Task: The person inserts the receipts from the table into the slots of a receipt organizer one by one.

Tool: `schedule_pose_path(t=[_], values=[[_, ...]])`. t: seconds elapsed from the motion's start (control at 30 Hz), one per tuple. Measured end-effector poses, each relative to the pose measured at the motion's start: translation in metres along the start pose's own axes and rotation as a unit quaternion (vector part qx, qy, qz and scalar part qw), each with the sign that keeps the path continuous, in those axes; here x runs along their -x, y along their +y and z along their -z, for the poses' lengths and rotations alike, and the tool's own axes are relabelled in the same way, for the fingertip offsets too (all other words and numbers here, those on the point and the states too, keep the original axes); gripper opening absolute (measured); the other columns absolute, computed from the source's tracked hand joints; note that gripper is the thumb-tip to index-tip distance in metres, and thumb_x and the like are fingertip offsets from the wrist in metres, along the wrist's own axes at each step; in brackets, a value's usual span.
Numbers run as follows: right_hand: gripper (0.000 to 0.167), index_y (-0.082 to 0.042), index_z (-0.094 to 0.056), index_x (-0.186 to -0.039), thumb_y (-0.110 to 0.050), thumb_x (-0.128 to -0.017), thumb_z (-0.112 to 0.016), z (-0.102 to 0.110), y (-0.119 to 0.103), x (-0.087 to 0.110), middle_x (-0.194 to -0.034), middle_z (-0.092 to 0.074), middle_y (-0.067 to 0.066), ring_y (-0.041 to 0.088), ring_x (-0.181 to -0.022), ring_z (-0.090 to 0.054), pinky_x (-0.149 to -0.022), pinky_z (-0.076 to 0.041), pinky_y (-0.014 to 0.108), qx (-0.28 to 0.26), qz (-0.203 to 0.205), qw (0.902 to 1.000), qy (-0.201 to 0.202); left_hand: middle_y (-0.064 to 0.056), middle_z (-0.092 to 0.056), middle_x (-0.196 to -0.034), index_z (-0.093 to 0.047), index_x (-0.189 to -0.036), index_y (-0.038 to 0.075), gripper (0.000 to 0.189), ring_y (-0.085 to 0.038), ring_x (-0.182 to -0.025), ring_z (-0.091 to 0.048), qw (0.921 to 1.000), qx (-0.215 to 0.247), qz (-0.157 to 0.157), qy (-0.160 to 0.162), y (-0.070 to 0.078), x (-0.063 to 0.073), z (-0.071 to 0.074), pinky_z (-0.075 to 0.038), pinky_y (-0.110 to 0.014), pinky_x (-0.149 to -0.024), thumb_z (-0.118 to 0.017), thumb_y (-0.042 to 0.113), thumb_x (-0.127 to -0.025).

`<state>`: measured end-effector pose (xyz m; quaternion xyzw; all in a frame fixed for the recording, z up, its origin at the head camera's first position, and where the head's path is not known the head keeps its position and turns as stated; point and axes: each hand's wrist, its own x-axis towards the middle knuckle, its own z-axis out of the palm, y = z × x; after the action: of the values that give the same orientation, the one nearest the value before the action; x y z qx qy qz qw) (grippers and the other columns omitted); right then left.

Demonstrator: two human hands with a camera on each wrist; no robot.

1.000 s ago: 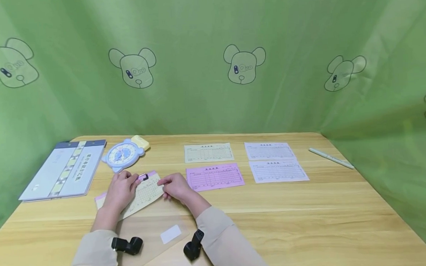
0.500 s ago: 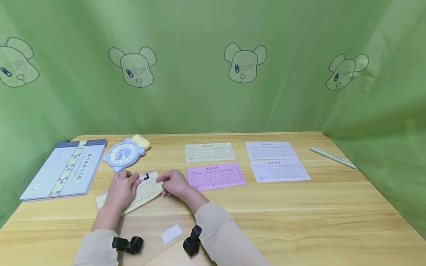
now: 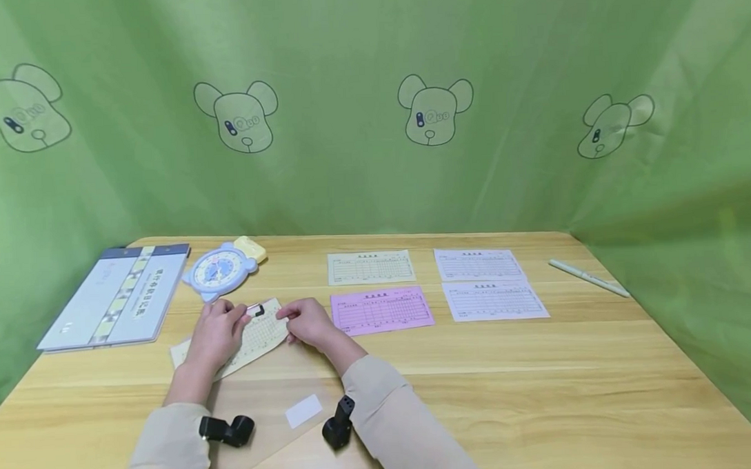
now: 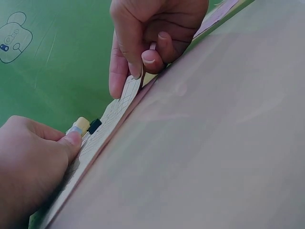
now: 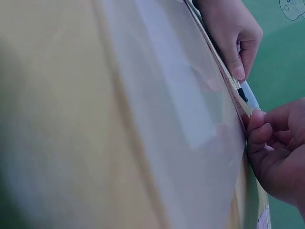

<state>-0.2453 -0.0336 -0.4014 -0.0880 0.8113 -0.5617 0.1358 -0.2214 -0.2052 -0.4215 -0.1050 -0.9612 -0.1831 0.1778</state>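
A stack of cream form slips [image 3: 261, 338] is tilted over the near left part of the table. My left hand [image 3: 213, 335] pinches the silver handle of a black binder clip [image 3: 257, 310] at the stack's top edge; the left wrist view shows the same clip [image 4: 95, 126] edge-on. My right hand [image 3: 308, 324] pinches the slips' right edge between thumb and fingers, also seen with that hand [image 5: 281, 143] in the right wrist view. Under the slips lies a translucent plastic folder [image 3: 257, 397] with a white label [image 3: 304, 411].
A ledger [image 3: 113, 299] lies at left. Beside it are a blue toy clock [image 3: 219, 269] and a yellow block [image 3: 250, 248]. A green slip [image 3: 370, 268], a pink slip [image 3: 381, 310] and two white slips [image 3: 494, 301] lie beyond my right hand. A pen [image 3: 588, 278] lies far right.
The pink strip showing along the stack's top edge has gone from sight behind the cream slip. Both hands keep their grips and have hardly moved.
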Motion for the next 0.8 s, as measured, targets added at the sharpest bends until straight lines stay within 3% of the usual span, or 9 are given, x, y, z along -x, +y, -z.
schedule_pose_path(t=[0.23, 0.47, 0.8], values=[[0.034, 0.003, -0.064, -0.089, 0.018, -0.066, -0.043, -0.001, 0.002, 0.000, -0.067, -0.049, 0.005, 0.011, -0.042, -0.047, -0.039, -0.039, 0.018, -0.006, 0.001, 1.0000, 0.004, -0.018, -0.047, -0.090, -0.059, -0.104, -0.003, 0.026, -0.032, -0.085, -0.039, 1.0000, 0.000, 0.000, -0.003, 0.000, 0.000, 0.000, -0.033, -0.045, -0.074, -0.055, 0.014, -0.084], [0.022, 0.004, -0.061, -0.092, 0.012, -0.074, -0.051, 0.004, 0.005, 0.005, -0.068, -0.053, 0.006, 0.011, -0.045, -0.048, -0.040, -0.040, 0.018, -0.038, 0.002, 0.9993, -0.005, -0.020, -0.047, -0.092, -0.058, -0.104, -0.004, 0.027, -0.034, -0.088, -0.039, 0.9998, 0.013, 0.000, 0.012, -0.002, 0.002, -0.003, -0.033, -0.046, -0.076, -0.055, 0.014, -0.083], [0.022, 0.007, -0.058, -0.099, 0.003, -0.077, -0.057, 0.035, 0.008, 0.018, -0.073, -0.056, 0.011, 0.017, -0.054, -0.052, -0.049, -0.046, 0.025, -0.036, 0.017, 0.9987, -0.032, -0.020, -0.046, -0.096, -0.056, -0.108, -0.005, 0.032, -0.034, -0.092, -0.037, 0.9983, 0.049, 0.026, 0.017, -0.003, 0.003, -0.003, -0.030, -0.046, -0.079, -0.054, 0.016, -0.084]])
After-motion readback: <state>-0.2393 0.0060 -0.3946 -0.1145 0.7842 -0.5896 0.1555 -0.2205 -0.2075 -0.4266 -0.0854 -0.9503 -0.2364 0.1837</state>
